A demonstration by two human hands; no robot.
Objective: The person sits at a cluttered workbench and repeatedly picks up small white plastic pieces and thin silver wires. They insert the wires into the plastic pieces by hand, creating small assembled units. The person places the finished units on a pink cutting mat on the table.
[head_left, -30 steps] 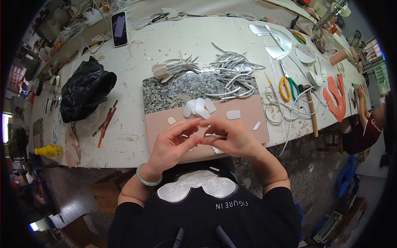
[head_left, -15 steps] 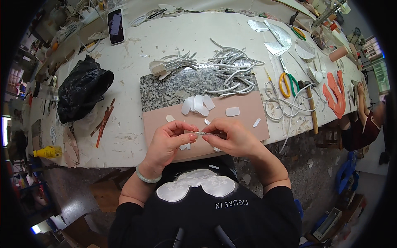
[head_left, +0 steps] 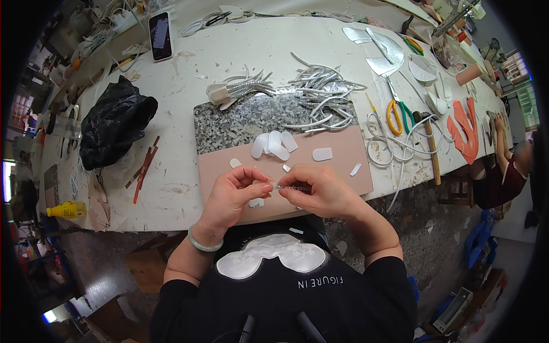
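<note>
- The left hand (head_left: pixel 231 194) and the right hand (head_left: pixel 320 191) meet over the near edge of a pink board (head_left: pixel 343 166), at 6 o'clock from the worktop (head_left: pixel 240 51) centre.
- Between them runs a thin glittery strip (head_left: pixel 286 186); the left fingers (head_left: pixel 264 187) are pinched together on its left end, and the right fingers (head_left: pixel 284 193) are closed on its right part.
- A pale green bangle (head_left: pixel 203 244) circles the left wrist.
- At 12 o'clock from the hands, four white oval pieces (head_left: pixel 274 146) lie overlapping on the pink board, with one more oval (head_left: pixel 322 154) lying apart at 1 o'clock.
- Beyond them lies one speckled granite slab (head_left: pixel 240 123), with a heap of silver strips (head_left: pixel 320 97) on its far right corner.
- A crumpled black plastic bag (head_left: pixel 114 123) sits at 10 o'clock, and a yellow bottle (head_left: pixel 66 210) lies at 9 o'clock by the worktop edge.
- One phone (head_left: pixel 160 35) rests at 11 o'clock, screen up.
- At 2 o'clock lie one pair of scissors with yellow and green handles (head_left: pixel 397 114), one wooden-handled hammer (head_left: pixel 430 148) and orange cut-out shapes (head_left: pixel 466 128).
</note>
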